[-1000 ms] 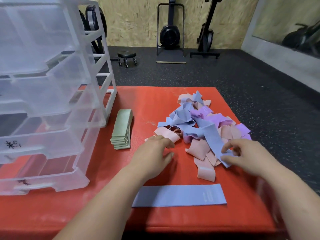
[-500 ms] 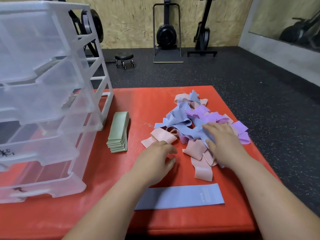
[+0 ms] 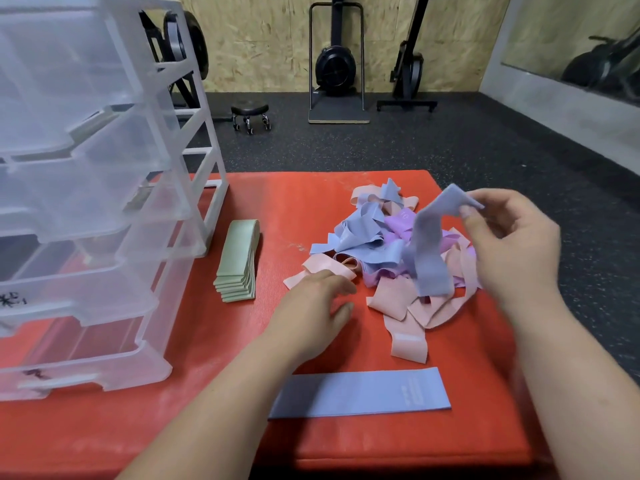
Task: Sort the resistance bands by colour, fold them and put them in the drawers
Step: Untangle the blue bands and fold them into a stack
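A tangled heap of blue, pink and purple resistance bands (image 3: 377, 247) lies on the red mat (image 3: 311, 202). My right hand (image 3: 509, 244) pinches one end of a blue band (image 3: 427, 251) and holds it up above the heap, so the band hangs down. My left hand (image 3: 311, 306) rests on the mat beside a pink band, fingers relaxed and holding nothing. A flat blue band (image 3: 360, 393) lies near the mat's front edge. A neat stack of folded green bands (image 3: 239, 261) sits beside the clear plastic drawer unit (image 3: 104, 209) at the left.
Several drawers of the unit stand pulled out. The mat ends at a dark rubber floor on the right. Gym machines (image 3: 336, 60) and a small wheeled stool (image 3: 250, 114) stand by the far wooden wall.
My right hand took hold of a blue band in the heap and lifted it up and to the right. The left hand has barely moved.
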The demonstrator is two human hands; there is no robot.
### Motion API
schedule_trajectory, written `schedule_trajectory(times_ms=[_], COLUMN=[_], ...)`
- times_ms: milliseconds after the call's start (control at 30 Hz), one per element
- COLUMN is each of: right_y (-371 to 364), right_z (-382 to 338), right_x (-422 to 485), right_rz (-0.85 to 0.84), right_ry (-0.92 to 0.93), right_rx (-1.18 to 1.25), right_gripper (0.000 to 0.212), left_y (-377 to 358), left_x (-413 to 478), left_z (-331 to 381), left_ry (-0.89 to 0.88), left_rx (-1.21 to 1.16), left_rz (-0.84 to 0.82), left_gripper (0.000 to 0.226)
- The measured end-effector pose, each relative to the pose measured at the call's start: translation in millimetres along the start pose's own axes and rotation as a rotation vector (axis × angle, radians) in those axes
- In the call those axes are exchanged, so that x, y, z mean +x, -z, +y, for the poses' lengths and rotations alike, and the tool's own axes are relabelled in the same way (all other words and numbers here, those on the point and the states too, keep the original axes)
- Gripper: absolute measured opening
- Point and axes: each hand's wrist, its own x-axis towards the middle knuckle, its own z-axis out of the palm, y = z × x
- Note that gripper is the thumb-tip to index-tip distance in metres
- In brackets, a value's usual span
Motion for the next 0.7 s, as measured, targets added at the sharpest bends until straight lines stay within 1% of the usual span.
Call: schedule_trajectory(times_ms=[67,167,267,333,367,467,533,600,667,700], right_y=[-0.4,-5.0,-13.4,-20.0,-22.5,-26.9,-28.2,-28.8,-28.4,-28.7], right_z=[4.8,17.0,13.2,8.5,7.0,5.0,4.4,8.4,14.0,14.7], right_x=[-6.4,-19.1,-31.1,-39.8,-42.9,-47.9,-49.3,-50.5,-51.3,-51.8], right_rz=[-0.122,-0.348,-0.546,-0.644,-0.677,-0.716,-0.731,-0.747,-0.737,-0.736], right_ry=[-0.065,-0.180,-0.198,-0.190,-0.180,-0.162,-0.156,-0.124,-0.046,-0.001], right_rx=[-0.019,-0.042,0.026,0.062,0.065,0.084,0.071,-0.063,-0.245,-0.293], right_gripper=[0.022,0.031,0.034,0.034,0.033,0.031,0.034,0.036,0.025,0.019], left_y=[-1.0,-2.0,2.8,5.7,6.4,6.7,5.1,5.6,6.6,7.3], left_x=[-0.3,-0.1,0.3,1.3,2.2,4.5,6.1,7.1,8.6,9.0], left_z=[0.6,3.5,14.9,21.6,23.3,24.8,23.7,23.5,19.9,17.6], left_ry=[0.011,0.020,0.011,0.013,0.016,0.022,0.042,0.072,0.106,0.106], left_rx=[-0.056,-0.158,-0.340,-0.420,-0.437,-0.434,-0.451,-0.514,-0.582,-0.597], left_rz=[0.024,0.070,0.107,0.103,0.099,0.093,0.097,0.131,0.145,0.127], left_gripper=[0.026,0.029,0.034,0.036,0.033,0.013,0.007,0.006,0.004,0.006])
